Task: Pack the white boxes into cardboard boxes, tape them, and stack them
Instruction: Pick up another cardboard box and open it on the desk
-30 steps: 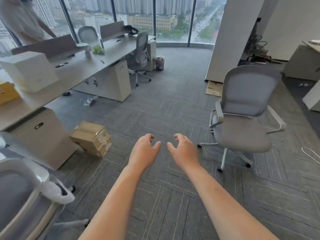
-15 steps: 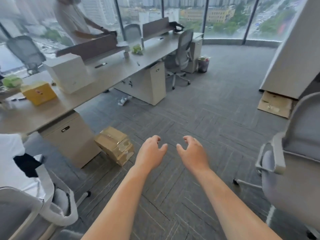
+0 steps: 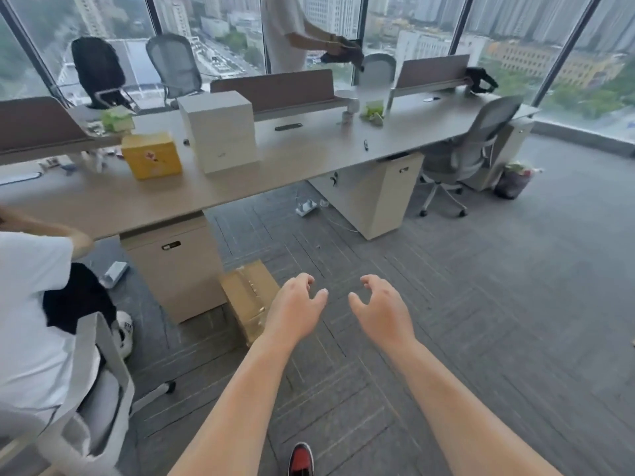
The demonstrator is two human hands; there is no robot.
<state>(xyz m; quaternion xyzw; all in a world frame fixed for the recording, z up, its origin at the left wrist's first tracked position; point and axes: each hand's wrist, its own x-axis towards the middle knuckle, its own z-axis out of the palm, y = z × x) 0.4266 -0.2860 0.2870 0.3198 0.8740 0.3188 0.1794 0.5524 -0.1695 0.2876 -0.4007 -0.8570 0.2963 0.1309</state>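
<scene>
We see the white box (image 3: 220, 132) standing upright on the counter (image 3: 309, 156), with a yellow box (image 3: 151, 154) just beside it. A closed cardboard box (image 3: 249, 297) lies on the carpet in front of the counter, just beside the counter's drawer cabinet (image 3: 175, 269). Our left hand (image 3: 293, 312) and right hand (image 3: 381, 312) hover side by side, short of the counter, their fingers (image 3: 305, 280) spread, loosely curled and holding nothing. The left hand is near the cardboard box, and both hands are well apart from the white box.
</scene>
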